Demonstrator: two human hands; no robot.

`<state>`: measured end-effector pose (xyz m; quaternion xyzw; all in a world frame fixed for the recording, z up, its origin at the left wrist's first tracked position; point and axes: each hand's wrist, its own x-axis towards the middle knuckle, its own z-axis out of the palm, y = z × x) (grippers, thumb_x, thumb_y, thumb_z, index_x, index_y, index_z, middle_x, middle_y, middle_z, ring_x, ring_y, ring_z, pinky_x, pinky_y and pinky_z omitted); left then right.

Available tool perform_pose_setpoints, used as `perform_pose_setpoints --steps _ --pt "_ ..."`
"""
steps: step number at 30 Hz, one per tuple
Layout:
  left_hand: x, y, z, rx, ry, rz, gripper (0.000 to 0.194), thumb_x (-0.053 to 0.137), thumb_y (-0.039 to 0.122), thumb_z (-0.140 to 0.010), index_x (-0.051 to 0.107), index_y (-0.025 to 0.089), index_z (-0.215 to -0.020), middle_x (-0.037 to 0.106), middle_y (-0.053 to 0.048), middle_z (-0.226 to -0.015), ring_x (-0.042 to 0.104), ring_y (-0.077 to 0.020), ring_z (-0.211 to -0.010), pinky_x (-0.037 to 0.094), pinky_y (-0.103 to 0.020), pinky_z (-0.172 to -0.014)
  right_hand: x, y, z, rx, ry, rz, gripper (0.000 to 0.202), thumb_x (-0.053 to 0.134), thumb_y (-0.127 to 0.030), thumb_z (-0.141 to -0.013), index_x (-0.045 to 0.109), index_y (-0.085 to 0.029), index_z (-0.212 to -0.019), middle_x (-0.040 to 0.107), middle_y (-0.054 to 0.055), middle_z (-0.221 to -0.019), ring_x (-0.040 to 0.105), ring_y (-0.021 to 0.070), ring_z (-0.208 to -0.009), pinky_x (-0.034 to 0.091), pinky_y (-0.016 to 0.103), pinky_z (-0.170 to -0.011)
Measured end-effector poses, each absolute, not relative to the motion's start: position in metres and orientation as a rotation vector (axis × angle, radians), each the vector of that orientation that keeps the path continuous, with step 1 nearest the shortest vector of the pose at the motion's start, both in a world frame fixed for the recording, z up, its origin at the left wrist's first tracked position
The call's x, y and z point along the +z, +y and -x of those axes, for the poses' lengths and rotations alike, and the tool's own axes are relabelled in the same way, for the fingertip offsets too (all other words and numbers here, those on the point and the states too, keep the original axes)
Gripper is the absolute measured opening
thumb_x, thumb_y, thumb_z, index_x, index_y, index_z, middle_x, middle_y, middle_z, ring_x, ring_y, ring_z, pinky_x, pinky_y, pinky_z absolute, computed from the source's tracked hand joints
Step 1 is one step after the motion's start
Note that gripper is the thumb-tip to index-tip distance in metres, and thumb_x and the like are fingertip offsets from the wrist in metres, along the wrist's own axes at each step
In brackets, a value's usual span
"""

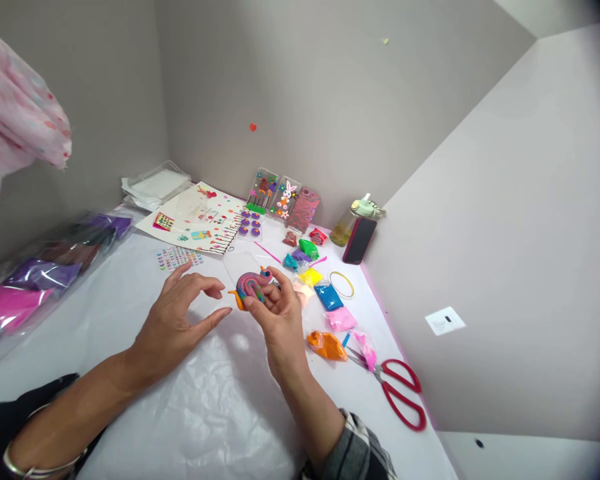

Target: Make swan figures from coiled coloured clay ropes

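Observation:
A coiled clay figure, striped pink, blue and green with orange bits at its top and lower left, is pinched between the thumb and fingers of my right hand. It is raised in front of me over the white-covered table. My left hand is just left of the figure, thumb and fingers apart with a gap between them and nothing held. A clear flat piece lies partly behind the figure.
Clay packets, such as an orange one and a blue one, lie right of my hands. Red-handled scissors rest nearer the right edge. Farther back are decorated phone cases, a phone, a bottle and a sticker-covered sheet.

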<state>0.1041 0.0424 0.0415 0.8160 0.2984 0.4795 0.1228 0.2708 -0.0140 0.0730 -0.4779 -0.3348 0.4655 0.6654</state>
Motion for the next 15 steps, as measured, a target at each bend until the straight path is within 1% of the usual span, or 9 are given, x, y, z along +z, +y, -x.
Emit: perform_pose_setpoints --steps 4,8,10,13,15 --pt "0.043 0.037 -0.108 1.398 0.819 -2.384 0.020 0.068 0.041 -0.095 0.056 0.026 -0.091 0.063 0.006 -0.079 0.067 -0.0187 -0.075 0.034 -0.057 -0.118 0.075 -0.015 -0.268 1.031 -0.687 1.080 0.067 0.088 -0.025 -0.066 0.056 -0.023 -0.125 0.071 0.001 -0.098 0.072 0.0192 -0.091 0.058 0.032 -0.083" --pt "0.046 0.035 -0.110 1.442 0.839 -2.388 0.022 0.069 0.044 -0.094 0.057 0.026 -0.090 0.065 0.005 -0.078 0.068 -0.0193 -0.074 0.033 -0.057 -0.119 0.076 -0.016 -0.262 1.067 -0.669 1.068 0.068 0.089 -0.024 -0.066 0.057 -0.024 -0.125 0.070 0.001 -0.100 0.072 0.0184 -0.089 0.059 0.033 -0.085" --pt "0.047 0.036 -0.111 1.470 0.858 -2.382 0.023 0.069 0.045 -0.094 0.058 0.026 -0.089 0.066 0.005 -0.078 0.068 -0.0195 -0.073 0.033 -0.057 -0.119 0.075 -0.016 -0.259 1.073 -0.664 1.062 0.068 0.090 -0.024 -0.064 0.058 -0.025 -0.124 0.070 0.001 -0.101 0.072 0.0194 -0.092 0.059 0.034 -0.086" --pt "0.047 0.037 -0.111 1.496 0.878 -2.374 0.019 0.068 0.042 -0.095 0.058 0.027 -0.089 0.067 0.005 -0.077 0.068 -0.0184 -0.071 0.034 -0.056 -0.118 0.074 -0.016 -0.258 1.084 -0.667 1.058 0.068 0.090 -0.024 -0.063 0.059 -0.025 -0.123 0.070 0.002 -0.101 0.071 0.0199 -0.095 0.058 0.033 -0.088" --pt "0.047 0.037 -0.111 1.499 0.877 -2.382 0.016 0.067 0.039 -0.097 0.059 0.027 -0.090 0.068 0.005 -0.078 0.069 -0.0182 -0.072 0.034 -0.056 -0.119 0.074 -0.016 -0.258 1.092 -0.674 1.060 0.068 0.090 -0.024 -0.064 0.059 -0.025 -0.124 0.069 0.001 -0.101 0.070 0.0189 -0.095 0.058 0.031 -0.087"
